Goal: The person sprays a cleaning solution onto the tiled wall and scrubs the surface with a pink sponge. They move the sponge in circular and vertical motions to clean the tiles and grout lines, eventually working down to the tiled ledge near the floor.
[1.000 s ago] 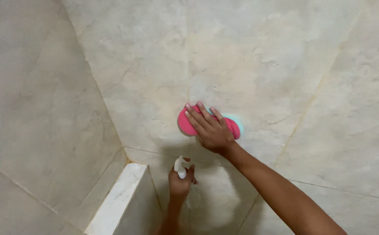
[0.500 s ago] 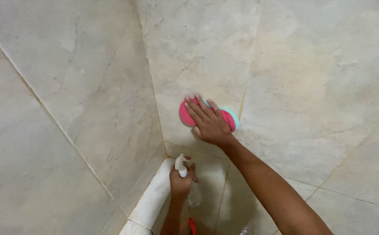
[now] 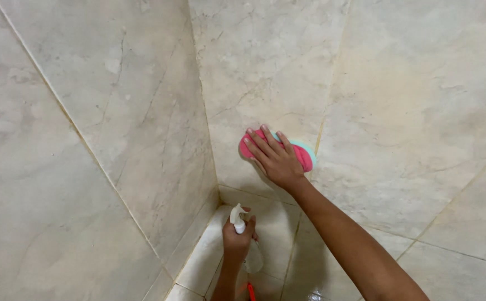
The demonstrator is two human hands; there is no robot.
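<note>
My right hand [image 3: 275,158] presses flat on a pink sponge with a teal edge [image 3: 305,156], held against the beige marble wall tile [image 3: 399,100] close to the corner of the two walls. Its fingers spread over the sponge's left part. Lower down, my left hand [image 3: 237,238] grips a clear spray bottle with a white trigger head [image 3: 237,217]; the bottle's body hangs below the hand and is partly hidden.
Two tiled walls meet in a corner seam [image 3: 204,111]. A pale ledge or skirting [image 3: 198,262] runs along the foot of the left wall. Something red [image 3: 250,291] and a wet patch of floor [image 3: 315,295] show at the bottom edge.
The view has swung right, so the corner now sits near the middle. My right hand and the sponge have slid toward the corner. My left hand keeps the bottle low.
</note>
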